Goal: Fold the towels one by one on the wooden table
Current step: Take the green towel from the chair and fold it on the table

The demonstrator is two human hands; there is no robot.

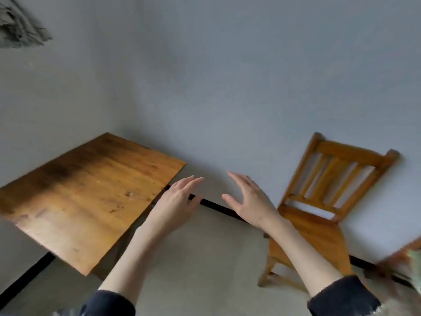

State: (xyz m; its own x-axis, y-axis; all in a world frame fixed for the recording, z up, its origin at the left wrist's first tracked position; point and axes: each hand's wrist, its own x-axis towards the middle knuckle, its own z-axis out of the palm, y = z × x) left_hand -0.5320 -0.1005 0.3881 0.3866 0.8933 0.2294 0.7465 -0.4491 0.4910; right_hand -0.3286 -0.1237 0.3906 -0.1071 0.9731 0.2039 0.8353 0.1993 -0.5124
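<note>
Both forearms reach forward from dark sleeves (341, 297), held in the air over the floor. The left hand (176, 201) and right hand (248, 201) are spread, fingers straight, holding nothing. The wooden table (86, 190) stands at ten o'clock, a wooden chair (323, 201) at two o'clock. Blurred greenish cloth (413, 270), perhaps a towel, shows at four o'clock.

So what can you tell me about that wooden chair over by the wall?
The wooden chair is orange-brown, varnished-looking wood, with a slatted back: a top rail, several vertical slats and a lower crossbar. Its flat seat faces the room, and its back stands against or very close to the grey wall. It stands on the pale floor, to the right of the table. Nothing lies on the visible part of the seat. The right hand and forearm cross in front of its near left corner; whether they touch it cannot be told.
</note>
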